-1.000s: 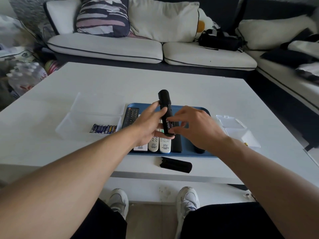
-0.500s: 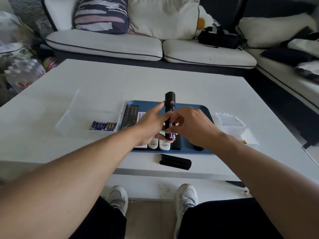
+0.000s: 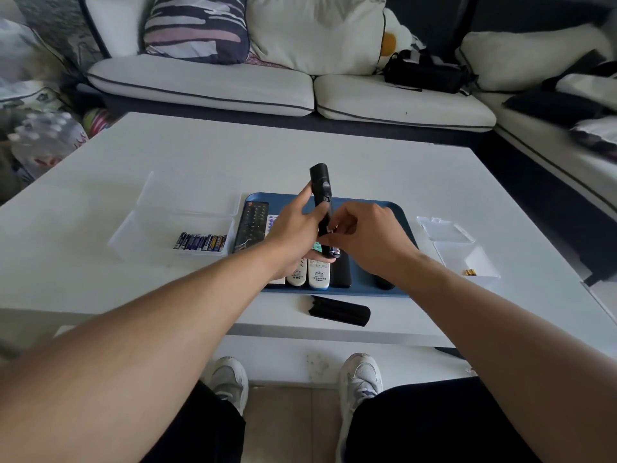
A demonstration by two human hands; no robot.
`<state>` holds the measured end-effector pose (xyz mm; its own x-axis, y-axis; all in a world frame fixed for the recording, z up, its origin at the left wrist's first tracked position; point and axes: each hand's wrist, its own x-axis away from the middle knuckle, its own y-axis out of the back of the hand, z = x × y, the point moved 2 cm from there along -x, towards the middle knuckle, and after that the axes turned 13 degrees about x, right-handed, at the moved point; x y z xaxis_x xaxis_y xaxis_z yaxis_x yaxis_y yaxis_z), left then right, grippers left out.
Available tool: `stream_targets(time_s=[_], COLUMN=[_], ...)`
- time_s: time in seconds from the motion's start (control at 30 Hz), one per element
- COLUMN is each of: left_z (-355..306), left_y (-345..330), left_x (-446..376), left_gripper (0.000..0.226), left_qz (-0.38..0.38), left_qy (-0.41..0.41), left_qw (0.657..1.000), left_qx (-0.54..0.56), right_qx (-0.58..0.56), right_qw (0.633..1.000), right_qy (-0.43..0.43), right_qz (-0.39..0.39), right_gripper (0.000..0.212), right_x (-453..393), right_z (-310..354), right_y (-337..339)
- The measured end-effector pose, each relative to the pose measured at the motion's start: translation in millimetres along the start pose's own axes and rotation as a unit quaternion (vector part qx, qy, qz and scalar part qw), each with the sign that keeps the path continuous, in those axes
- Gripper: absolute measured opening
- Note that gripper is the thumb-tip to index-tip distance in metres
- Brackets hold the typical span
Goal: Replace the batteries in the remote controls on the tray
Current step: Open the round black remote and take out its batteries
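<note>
White sofas with cushions line the top of the frame, and below them a white table [image 3: 334, 155] fills the middle. At centre sits a blue tray [image 3: 397, 215] with several remotes lying side by side: a black keypad one [image 3: 252, 225] at its left end, two white ones [image 3: 319, 272] lower down, more dark ones to the right. Above the tray the left hand [image 3: 293, 232] grasps a black remote [image 3: 320, 195] held nearly upright, fingers wrapped round its middle. The right hand [image 3: 370, 238] has its fingers curled in at the remote's lower end, apparently pinching a battery [image 3: 335, 251] in the open compartment; the exact grip is hidden. A black cover [image 3: 340, 314] lies on the table just below the tray. At left, a clear box [image 3: 133, 235] holds a row of batteries [image 3: 200, 242]; at right, a second clear box [image 3: 467, 259] has one small gold item [image 3: 469, 272] in its corner. Judging by this, the task is early: one remote is open and mid-swap, its cover still off, and the others look untouched. Print on the white remotes and battery labels is too small to read.
</note>
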<state>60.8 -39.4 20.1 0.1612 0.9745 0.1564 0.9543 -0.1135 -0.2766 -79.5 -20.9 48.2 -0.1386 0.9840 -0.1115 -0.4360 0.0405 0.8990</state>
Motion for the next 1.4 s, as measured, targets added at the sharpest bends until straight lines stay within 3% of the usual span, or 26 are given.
stream_targets(time_s=[0.37, 0.73, 1.03, 1.23, 1.4], left_z=[-4.7, -6.5, -2.5, -3.6, -3.2], left_y=[6.7, 18.0, 17.3, 18.0, 17.3], left_x=[-3.5, -8.9, -0.1, 1.7, -3.1], left_gripper=[0.051, 0.049, 0.038, 0.044, 0.054], left_qz=[-0.025, -0.021, 0.046, 0.045, 0.017], left_qy=[0.001, 0.022, 0.054, 0.050, 0.033], left_qw=[0.999, 0.999, 0.997, 0.996, 0.999], left_qx=[0.029, 0.029, -0.044, -0.050, -0.036], right_qx=[-0.015, 0.103, 0.053, 0.022, -0.092], right_qw=[0.997, 0.989, 0.998, 0.999, 0.991], right_qy=[0.017, 0.080, 0.036, 0.000, -0.086], right_qz=[-0.079, -0.070, 0.009, 0.042, 0.035], right_gripper=[0.018, 0.016, 0.013, 0.013, 0.014], right_x=[2.2, -3.6, -10.5, -9.5, -6.9], right_z=[5.6, 15.1, 12.3, 12.6, 8.2], right_y=[-3.9, -5.1, -6.3, -0.3, 0.8])
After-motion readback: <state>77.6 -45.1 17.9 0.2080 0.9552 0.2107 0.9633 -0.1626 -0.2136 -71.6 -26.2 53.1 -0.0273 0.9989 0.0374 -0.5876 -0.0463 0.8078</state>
